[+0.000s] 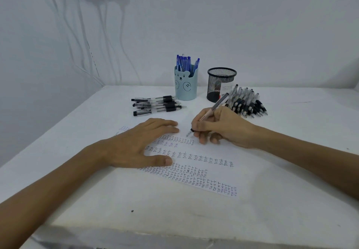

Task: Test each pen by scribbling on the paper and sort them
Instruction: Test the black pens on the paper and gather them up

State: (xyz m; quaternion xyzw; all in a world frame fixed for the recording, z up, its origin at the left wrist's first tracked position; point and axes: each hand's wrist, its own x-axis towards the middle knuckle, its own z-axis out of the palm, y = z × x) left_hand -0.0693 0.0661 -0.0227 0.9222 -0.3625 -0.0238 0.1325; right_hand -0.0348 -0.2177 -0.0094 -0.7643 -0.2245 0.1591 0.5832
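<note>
On the white table (81, 132), paper (223, 151) already carries many rows of test marks; left hand (139, 143) lies flat on it, fingers straight and close together; right hand (219, 127) pinches a pen (212, 110), tip at the sheet; blue pens fill the bear cup (186, 85); mesh cup (221, 84) looks empty; small black pile (157, 105) left, bigger pile (245, 102) right; probably about midway

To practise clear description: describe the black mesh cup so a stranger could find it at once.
At the far edge of the white table, two cups stand side by side. Take the right cup, beside the heap of pens: black wire mesh with no pens sticking out, unlike its blue bear-faced neighbour.
</note>
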